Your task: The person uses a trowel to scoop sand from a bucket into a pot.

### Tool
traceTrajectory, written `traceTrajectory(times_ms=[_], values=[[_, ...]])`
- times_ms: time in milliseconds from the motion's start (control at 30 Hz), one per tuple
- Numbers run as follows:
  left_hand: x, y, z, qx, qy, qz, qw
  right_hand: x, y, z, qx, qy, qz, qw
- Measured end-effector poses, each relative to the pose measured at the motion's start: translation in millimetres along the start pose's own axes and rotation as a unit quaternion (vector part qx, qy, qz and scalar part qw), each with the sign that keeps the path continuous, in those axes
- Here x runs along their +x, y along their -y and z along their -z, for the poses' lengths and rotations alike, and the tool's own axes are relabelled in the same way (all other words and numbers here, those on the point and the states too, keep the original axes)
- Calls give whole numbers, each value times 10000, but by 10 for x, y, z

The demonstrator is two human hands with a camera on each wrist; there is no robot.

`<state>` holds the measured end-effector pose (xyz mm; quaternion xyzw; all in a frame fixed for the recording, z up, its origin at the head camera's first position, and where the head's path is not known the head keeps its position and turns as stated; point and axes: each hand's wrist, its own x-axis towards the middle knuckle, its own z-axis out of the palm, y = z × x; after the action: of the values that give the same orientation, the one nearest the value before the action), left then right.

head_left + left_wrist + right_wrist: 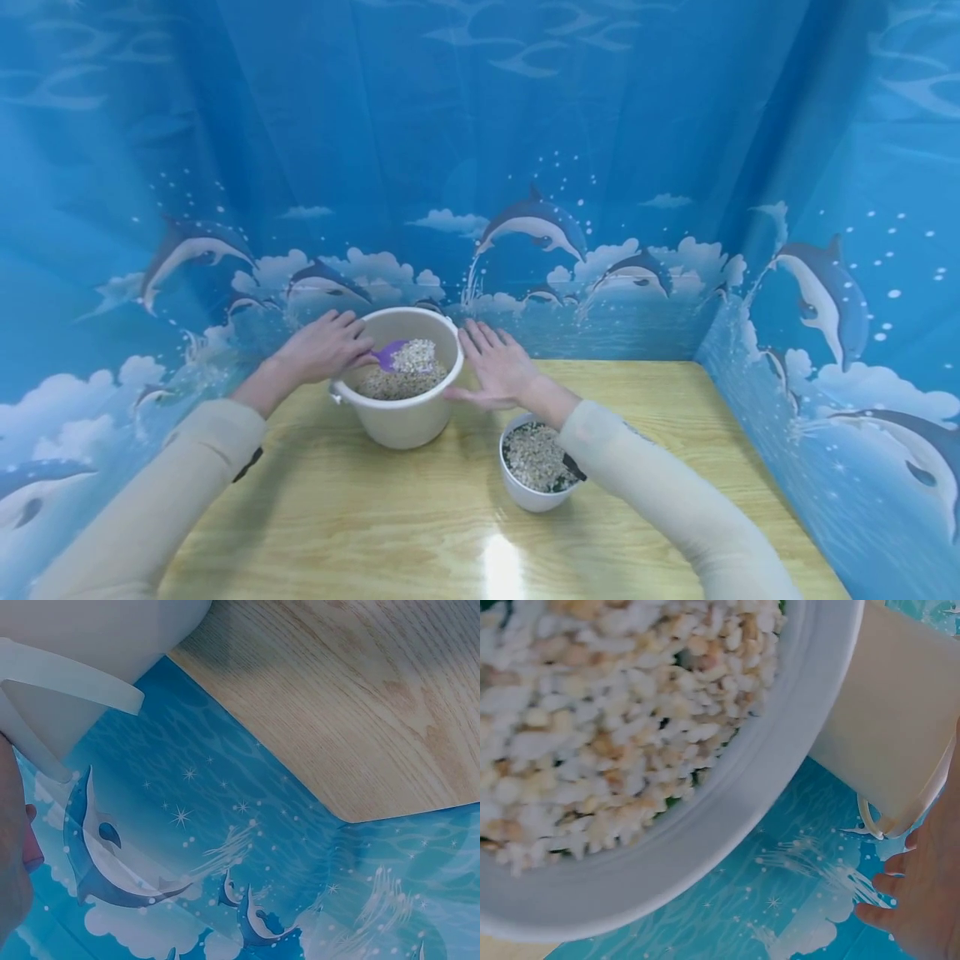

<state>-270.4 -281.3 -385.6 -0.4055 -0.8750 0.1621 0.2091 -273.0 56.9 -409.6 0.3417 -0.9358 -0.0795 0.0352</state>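
Note:
A purple scoop (386,357) heaped with pale pebbles (415,356) is held by its handle in my left hand (324,347), over the left rim of a cream bucket (401,423). More small pebbles cover the inside of the bucket. With fingers spread and straight, my right hand (501,368) rests against the bucket's right side. A white bowl-like pot (531,498) stands below my right wrist, filled with pebbles and some dark green bits. The right wrist view shows its rim (810,742) up close. Only a sliver of my left hand (11,855) appears in the left wrist view.
Both containers stand on a wood-grain table (390,533). Blue dolphin-print curtains (465,150) enclose the back and both sides. The bucket's handle (82,675) hangs along its outer side. A bright glare spot lies on the table near the front.

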Motion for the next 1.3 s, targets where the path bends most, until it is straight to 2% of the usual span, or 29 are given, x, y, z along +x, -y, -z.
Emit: traceTrajectory(times_ms=[167,500,733,1000,1300], values=[[7,-22,38,-43,-98,-4,9999,-83,-48,-32,41,-15,101,9999],[2,-37,66,-215,104,146,9996,-349,-182,-92,374,-34,307,9988],[21,-53,108,-223,15,94,9997,-550,-297,-152,446,-46,495,9978],[60,-122,175,-342,102,159,9992,-769,-384,-212,583,-302,730,9952],[98,-187,227,-144,-1,17,9999,-1021,-495,-315,596,-549,778,9937]])
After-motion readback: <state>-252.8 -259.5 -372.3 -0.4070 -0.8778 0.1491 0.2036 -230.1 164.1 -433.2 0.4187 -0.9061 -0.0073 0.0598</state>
